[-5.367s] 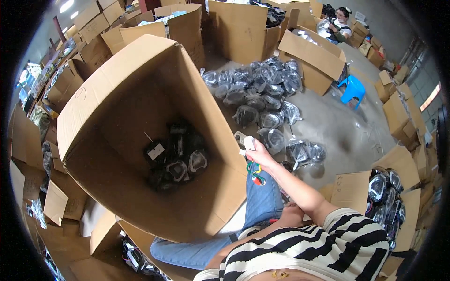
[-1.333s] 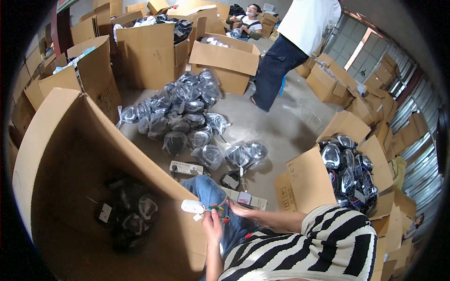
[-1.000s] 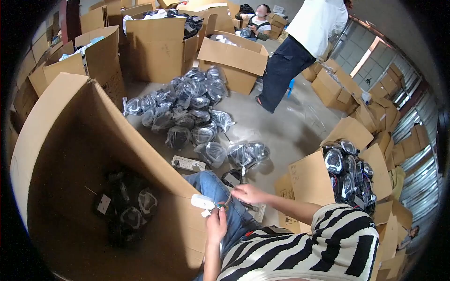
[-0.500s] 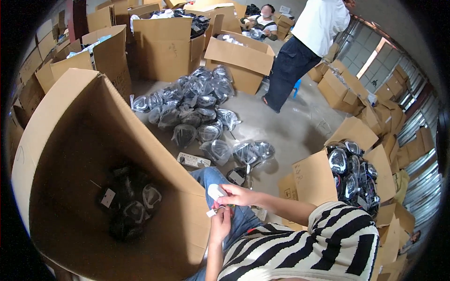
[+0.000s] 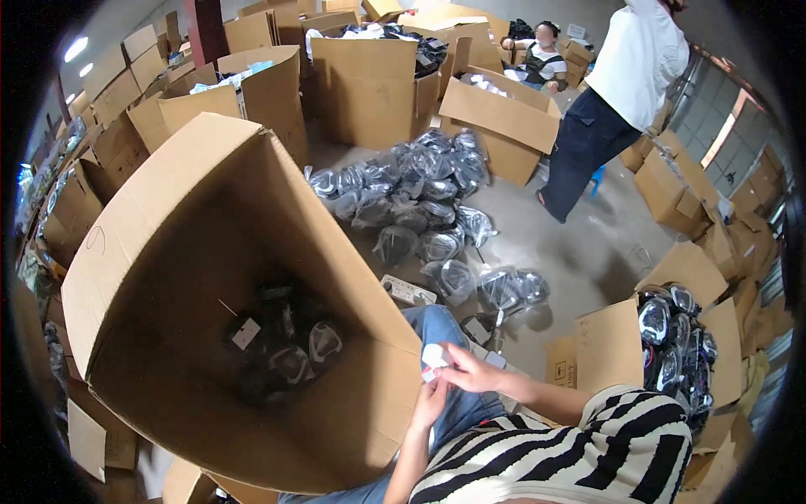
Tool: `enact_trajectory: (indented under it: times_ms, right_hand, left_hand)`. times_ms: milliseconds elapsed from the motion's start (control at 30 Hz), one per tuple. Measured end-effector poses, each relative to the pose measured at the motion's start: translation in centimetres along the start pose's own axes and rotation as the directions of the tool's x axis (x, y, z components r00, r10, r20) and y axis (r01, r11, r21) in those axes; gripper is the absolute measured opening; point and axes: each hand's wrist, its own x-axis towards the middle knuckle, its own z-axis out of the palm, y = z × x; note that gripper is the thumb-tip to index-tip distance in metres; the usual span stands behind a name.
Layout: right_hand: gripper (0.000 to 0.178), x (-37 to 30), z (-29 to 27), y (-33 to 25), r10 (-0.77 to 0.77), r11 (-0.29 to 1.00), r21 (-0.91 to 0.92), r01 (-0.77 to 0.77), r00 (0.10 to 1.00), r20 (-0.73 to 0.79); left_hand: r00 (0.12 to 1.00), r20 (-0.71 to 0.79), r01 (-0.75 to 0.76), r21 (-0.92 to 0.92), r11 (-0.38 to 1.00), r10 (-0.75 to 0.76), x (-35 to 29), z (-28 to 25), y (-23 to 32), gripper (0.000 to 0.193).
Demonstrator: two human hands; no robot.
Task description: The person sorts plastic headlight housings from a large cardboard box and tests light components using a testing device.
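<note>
In my right hand (image 5: 472, 370) is a small white plastic block (image 5: 436, 355), pinched between thumb and fingers above my left knee. Just below, my left hand (image 5: 429, 406) is closed, its fingertips up against the block and my right fingers. A bit of white and pinkish red shows between the two hands; the left fingers' grip is mostly hidden. To the left stands a large open cardboard carton (image 5: 369, 370), with several black headlamp-like units with clear lenses (image 5: 290, 364) and a white tag (image 5: 245, 333) deep inside.
Bagged lamp-like units (image 5: 420, 197) lie heaped on the floor ahead, near a white power strip (image 5: 409, 291). An open carton of similar units (image 5: 672, 336) stands at right. Beyond are more cartons (image 5: 361, 92), a standing person (image 5: 621, 92) and a seated person (image 5: 541, 63).
My view has swung left, so everything sits further right in the picture. My hands have come closer together; the white connector with wires at my left fingers no longer shows separately.
</note>
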Motion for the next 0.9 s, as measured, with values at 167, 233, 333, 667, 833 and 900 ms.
enact_trajectory:
  times_ms: [167, 233, 333, 667, 833, 900]
  right_hand:
    - [0.026, 0.3, -0.6, 0.3, 0.090, 0.993, 0.088, -0.084, 0.994, -0.064]
    - [0.027, 0.2, -0.6, 0.2, 0.095, 0.995, -0.009, -0.095, 0.995, -0.005]
    - [0.030, 0.1, -0.2, 0.1, 0.028, 0.997, -0.064, -0.031, 0.998, -0.050]
    - [0.029, -0.1, 0.4, -0.1, 0.095, 0.959, -0.269, -0.090, 0.995, 0.006]
    - [0.027, 0.6, 0.3, -2.1, 0.266, 0.901, -0.380, -0.211, 0.959, 0.098]
    - [0.030, 0.8, 0.5, -2.6, 0.117, 0.884, -0.464, -0.052, 0.987, 0.114]
  left_hand:
    - [0.983, -0.100, -0.119, 0.308, 0.944, 0.156, -0.7, -0.5, 1.7, 0.033]
    - [0.999, 0.022, -0.027, 0.218, 0.976, 0.023, -1.2, -0.5, 2.6, 0.036]
    - [0.987, -0.016, -0.156, 0.117, 0.981, 0.159, -1.8, -0.2, 3.5, 0.033]
    - [0.970, -0.194, -0.087, 0.280, 0.956, 0.145, -2.7, -1.3, 4.3, 0.011]
    - [0.937, -0.254, -0.176, 0.245, 0.953, 0.238, -3.2, -0.8, 5.2, 0.008]
    - [0.905, -0.195, -0.208, 0.572, 0.794, 0.377, -3.4, -1.1, 5.2, 0.008]
